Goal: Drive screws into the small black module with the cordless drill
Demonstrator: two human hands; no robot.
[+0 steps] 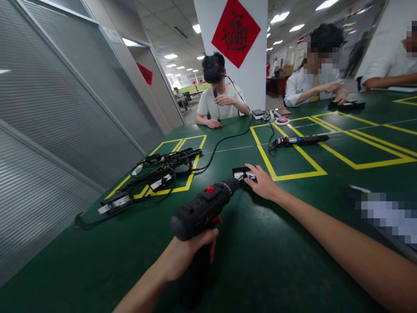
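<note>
My left hand is wrapped round the grip of a black cordless drill with a red switch. The drill's nose points at a small black part with a white label lying on the green table. My right hand rests on that part from the right, its fingers curled over the part's near edge and pressing it onto the table.
Several black adapters with cables lie in a yellow-taped box at the left. A screwdriver-like tool lies further back at the right. Three other people sit along the far side of the table. A glass partition runs along the left.
</note>
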